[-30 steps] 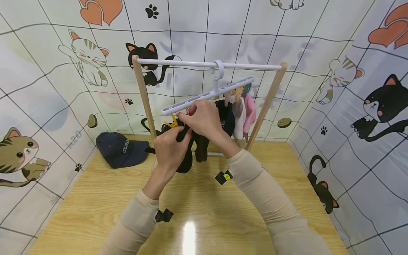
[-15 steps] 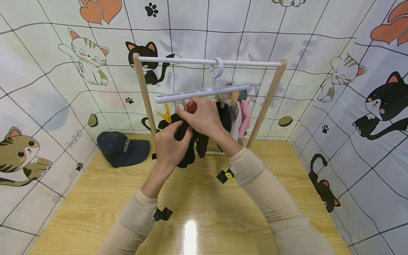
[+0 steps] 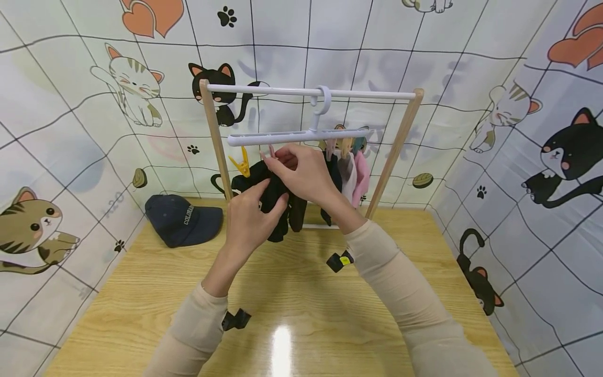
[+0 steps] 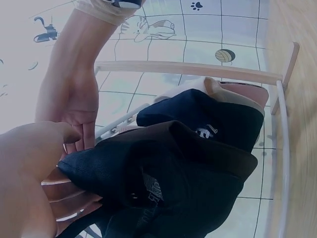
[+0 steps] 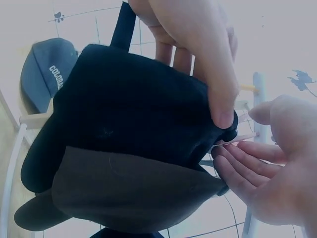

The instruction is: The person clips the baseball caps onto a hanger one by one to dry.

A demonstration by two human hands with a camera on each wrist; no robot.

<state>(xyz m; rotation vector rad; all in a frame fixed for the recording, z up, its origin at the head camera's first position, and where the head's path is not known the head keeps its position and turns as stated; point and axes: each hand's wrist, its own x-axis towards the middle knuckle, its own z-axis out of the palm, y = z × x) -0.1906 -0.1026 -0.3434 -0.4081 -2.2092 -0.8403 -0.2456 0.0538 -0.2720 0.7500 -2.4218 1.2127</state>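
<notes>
My left hand [image 3: 249, 217] holds a black cap [image 4: 198, 198] by its edge, the thumb on one side and the fingers behind it. Beside the cap's top edge, my right hand [image 5: 270, 168] has its fingers extended near a pale pink clothespin [image 3: 271, 151], the thumb apart from them. This clothespin is under a white hanger [image 3: 270, 138]; its grip on the cap is partly hidden. A yellow clothespin [image 3: 243, 163] is clipped at the cap's left side. Close behind hangs a brown cap [image 5: 124, 193].
Navy [image 4: 198, 114], whitish and pink caps [image 3: 361, 175] hang from clothespins on the hanger's right half. A small rack [image 3: 367, 95] with wooden posts carries the hanger. On the table [image 3: 301, 303], a dark COLORADO cap [image 3: 183, 221] lies at the left. Patterned cloth surrounds the table.
The hanger has swung from a steep slant to nearly level, its left end rising. My right thumb has moved off the pink clothespin, and my left fingers have loosened a little on the black cap.
</notes>
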